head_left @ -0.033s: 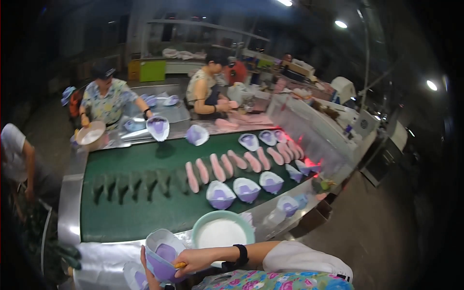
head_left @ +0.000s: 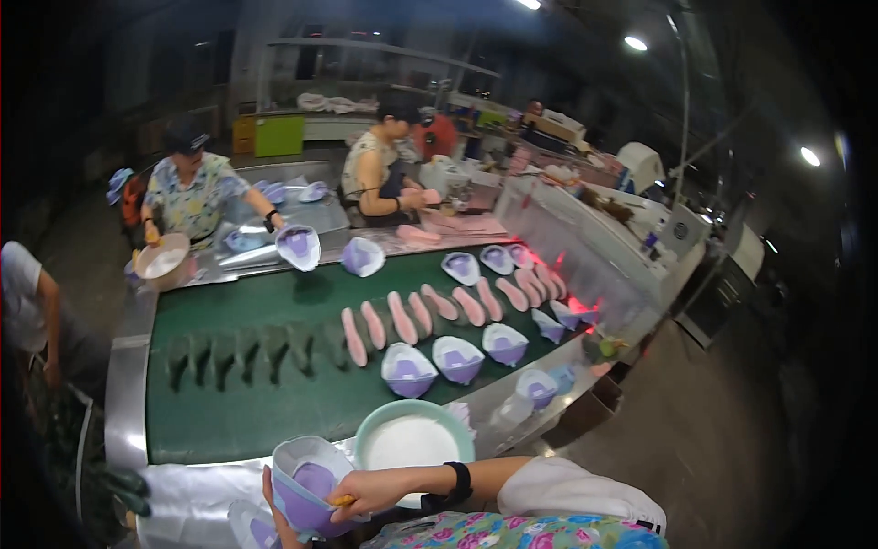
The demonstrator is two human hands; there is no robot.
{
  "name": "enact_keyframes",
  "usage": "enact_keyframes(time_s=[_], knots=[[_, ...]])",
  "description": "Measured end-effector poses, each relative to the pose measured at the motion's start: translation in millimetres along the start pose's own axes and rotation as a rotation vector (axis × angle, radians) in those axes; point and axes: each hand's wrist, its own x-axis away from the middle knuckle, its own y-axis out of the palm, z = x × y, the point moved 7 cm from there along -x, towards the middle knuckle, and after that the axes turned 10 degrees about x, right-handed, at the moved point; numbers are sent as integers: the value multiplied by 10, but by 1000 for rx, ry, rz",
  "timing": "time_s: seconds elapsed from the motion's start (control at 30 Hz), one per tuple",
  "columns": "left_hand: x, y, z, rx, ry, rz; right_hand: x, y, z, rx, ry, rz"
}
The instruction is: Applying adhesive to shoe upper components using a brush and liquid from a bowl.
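My left hand (head_left: 273, 509) is wrapped round the side of a purple and pale-grey shoe upper (head_left: 311, 499) near the lower edge. Its opening faces up. My right hand (head_left: 368, 494) grips the yellow handle of a brush-like tool (head_left: 343, 500) at the upper's near right rim; the tool's head is hidden. Just beyond my right wrist stands a pale green bowl (head_left: 462, 428) of white liquid. Another shoe upper (head_left: 251, 523) lies beside my left hand, partly cut off by the frame.
A green conveyor belt (head_left: 238, 416) carries pink insoles (head_left: 402, 318) and several purple uppers (head_left: 408, 371). Across it, one co-worker (head_left: 192, 197) holds an upper and a handled tool over a bowl; another (head_left: 370, 178) handles pink insoles. A third person (head_left: 27, 297) stands at left.
The whole view has shifted slightly, so the belt and people sit a little further left. My hands keep their grip on the upper and the tool.
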Motion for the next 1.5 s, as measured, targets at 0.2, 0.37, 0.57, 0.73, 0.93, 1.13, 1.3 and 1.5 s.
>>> enact_keyframes(time_s=[0.2, 0.37, 0.57, 0.73, 0.93, 1.13, 1.3, 1.5], knots=[[291, 790, -489, 69, -234, -328, 1322, -367, 1058, -184, 313, 589], [1144, 478, -1091, 189, -683, -289, 2239, -366, 2137, -108, 820, 899], [1314, 455, -1230, -86, -919, -282, 2166, -231, 2674, -42, 644, 1056], [1561, 540, -1314, 425, -808, 452, 1925, 92, 2952, -47, 586, 1028], [1268, 655, -1735, 370, -702, 437, 1829, 242, 3318, 37, 597, 1005], [866, 747, -2044, 539, -664, 339, 2013, -336, 2544, -296, 466, 1071], [498, 1066, -1990, 580, -711, 302, 1839, -626, 1799, -501, 69, 857], [324, 1117, -1880, 609, -665, 317, 2188, -636, 2240, -398, 277, 1082]])
